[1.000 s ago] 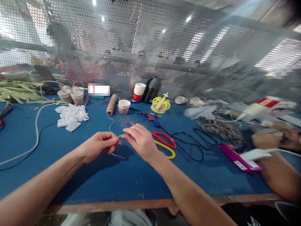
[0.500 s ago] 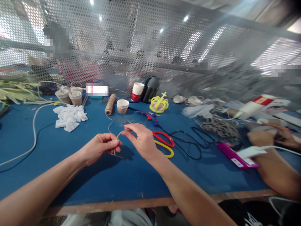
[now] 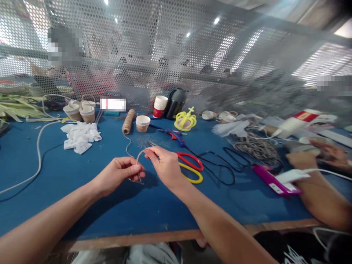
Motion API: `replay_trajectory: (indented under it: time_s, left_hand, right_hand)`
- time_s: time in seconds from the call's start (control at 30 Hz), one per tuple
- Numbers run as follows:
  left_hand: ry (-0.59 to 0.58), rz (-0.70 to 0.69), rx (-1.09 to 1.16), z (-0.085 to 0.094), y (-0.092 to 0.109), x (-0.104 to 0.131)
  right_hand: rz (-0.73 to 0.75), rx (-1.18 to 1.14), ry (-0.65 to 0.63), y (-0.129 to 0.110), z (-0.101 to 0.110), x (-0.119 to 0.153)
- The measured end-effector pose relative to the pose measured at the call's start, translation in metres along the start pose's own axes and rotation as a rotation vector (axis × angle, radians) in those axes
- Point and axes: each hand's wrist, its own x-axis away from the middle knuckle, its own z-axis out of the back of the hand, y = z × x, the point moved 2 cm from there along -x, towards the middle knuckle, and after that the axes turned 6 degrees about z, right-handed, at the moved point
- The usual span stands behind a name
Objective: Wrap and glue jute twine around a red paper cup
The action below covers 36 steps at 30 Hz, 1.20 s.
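My left hand pinches a piece of brown twine between thumb and forefinger, with loose ends hanging below the fingers. The twine arcs up to my right hand, whose thumb and fingertips are closed on its other end. Behind my left hand lies a spool of twine, its thin strand running down to that hand. Scissors with red and yellow handles lie beside and partly under my right hand. A small paper cup wrapped in brown stands beyond the hands.
A blue glue gun trails black cable across the blue table. Behind it stand a yellow crown-shaped piece, stacked paper cups and a dark jug. White cloth lies left; a purple power strip and a co-worker's arm are right.
Both hands keep their pinch on the twine. The twine's arc between them stands slightly higher and rounder, and the co-worker's hand at the right has shifted a little.
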Motion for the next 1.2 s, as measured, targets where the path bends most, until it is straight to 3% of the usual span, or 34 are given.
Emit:
replay_trajectory:
  time_s: [0.27, 0.63, 0.77, 0.83, 1.0, 1.2]
  left_hand:
    - [0.060, -0.007, 0.060, 0.008, 0.007, 0.000]
    - [0.127, -0.066, 0.114, 0.005, 0.005, 0.000]
    - [0.108, -0.105, 0.179, 0.008, 0.008, 0.000]
    - [0.117, -0.131, 0.235, 0.008, 0.009, 0.000]
    - [0.141, -0.123, 0.390, 0.004, 0.007, 0.000]
    - [0.100, -0.066, 0.383, 0.001, 0.007, 0.003]
  right_hand:
    - [0.006, 0.011, 0.021, 0.004, 0.002, -0.003]
    - [-0.241, -0.289, -0.025, 0.000, -0.001, -0.002]
    - [-0.290, -0.419, 0.088, 0.003, 0.000, -0.002]
    - [-0.255, -0.472, 0.090, -0.001, -0.001, -0.001]
    - [-0.093, -0.468, -0.105, -0.016, -0.008, 0.005]
    - [-0.102, -0.534, -0.040, -0.014, -0.007, 0.005]
